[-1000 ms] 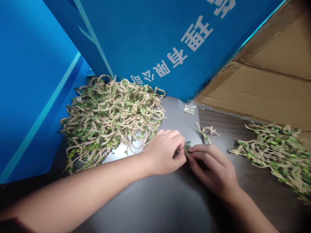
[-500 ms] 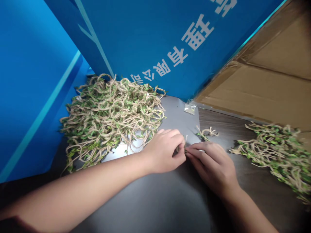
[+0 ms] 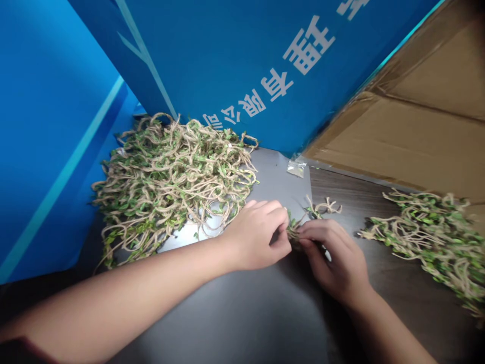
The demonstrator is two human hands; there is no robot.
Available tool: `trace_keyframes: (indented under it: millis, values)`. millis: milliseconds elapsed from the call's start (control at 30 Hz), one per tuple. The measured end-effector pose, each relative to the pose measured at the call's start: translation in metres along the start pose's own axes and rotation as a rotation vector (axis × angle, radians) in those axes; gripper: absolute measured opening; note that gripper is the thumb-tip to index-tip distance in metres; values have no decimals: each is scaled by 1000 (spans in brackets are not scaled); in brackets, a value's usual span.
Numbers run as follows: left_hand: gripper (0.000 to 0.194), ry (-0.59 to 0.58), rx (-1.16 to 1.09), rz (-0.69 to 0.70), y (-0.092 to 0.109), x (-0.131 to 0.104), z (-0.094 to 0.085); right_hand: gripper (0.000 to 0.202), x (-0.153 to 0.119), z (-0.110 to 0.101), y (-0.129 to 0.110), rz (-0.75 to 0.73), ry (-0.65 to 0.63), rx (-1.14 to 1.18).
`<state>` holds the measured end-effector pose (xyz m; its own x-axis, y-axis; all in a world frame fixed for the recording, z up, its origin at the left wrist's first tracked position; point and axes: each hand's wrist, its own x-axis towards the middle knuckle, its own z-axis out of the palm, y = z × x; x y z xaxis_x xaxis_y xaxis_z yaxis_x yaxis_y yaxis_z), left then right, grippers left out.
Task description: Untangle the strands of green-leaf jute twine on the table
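Note:
My left hand (image 3: 257, 233) and my right hand (image 3: 337, 258) meet at the middle of the table, fingertips pinched together on one short strand of jute twine with small green leaves (image 3: 303, 222). The strand's loose end curls away behind my right hand. A large tangled heap of the same leafy twine (image 3: 170, 177) lies just left of my left hand on a grey sheet (image 3: 273, 177). A smaller heap of leafy twine (image 3: 428, 237) lies to the right of my right hand.
Blue printed boards (image 3: 227, 60) stand close behind and to the left. A brown cardboard box (image 3: 417, 126) stands at the back right. A small clear plastic bag (image 3: 296, 168) lies by the grey sheet's far corner. Dark wood tabletop (image 3: 397, 313) shows at the right.
My right hand has shifted slightly and the leafy strand now sticks up more between my fingertips, joined to the loose curl behind. My left hand has barely moved.

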<state>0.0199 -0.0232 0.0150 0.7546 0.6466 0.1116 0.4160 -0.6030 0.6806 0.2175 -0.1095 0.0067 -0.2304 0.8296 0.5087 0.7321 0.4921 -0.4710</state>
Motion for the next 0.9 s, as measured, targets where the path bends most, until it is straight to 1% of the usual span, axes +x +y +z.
trace_keyframes:
  millis: [100, 233, 333, 400, 467, 567, 633, 700, 800, 900]
  values:
    - [5, 1, -5, 5, 0, 0, 0, 13, 2, 0, 0, 96, 3, 130]
    - [6, 4, -21, 18, -1, 0, -1, 6, 1, -2, 1, 230, -39, 330]
    - [5, 9, -40, 39, -2, -1, -1, 7, 0, -3, 2, 263, -72, 413]
    - [5, 11, -59, 44, -3, -1, -1, 6, -1, -3, 3, 227, -96, 363]
    - [6, 4, -82, 40, -4, -1, -1, 1, -1, -2, 5, 163, -112, 236]
    - [10, -17, -82, 35, -4, -1, -1, 14, -3, 2, 8, 79, -103, 45]
    - [11, -29, -60, 34, -4, -1, -1, 14, -4, 4, 9, 50, -99, -37]
    - [11, -37, -38, 37, -3, -1, -1, 12, -4, 4, 8, 28, -106, -72]
    - [10, -27, -20, 38, -3, 0, 0, 12, -3, 2, 5, -4, -104, -51]
    - [8, -8, -22, 25, -4, 0, 1, 11, -1, -1, 1, 11, -72, -17]
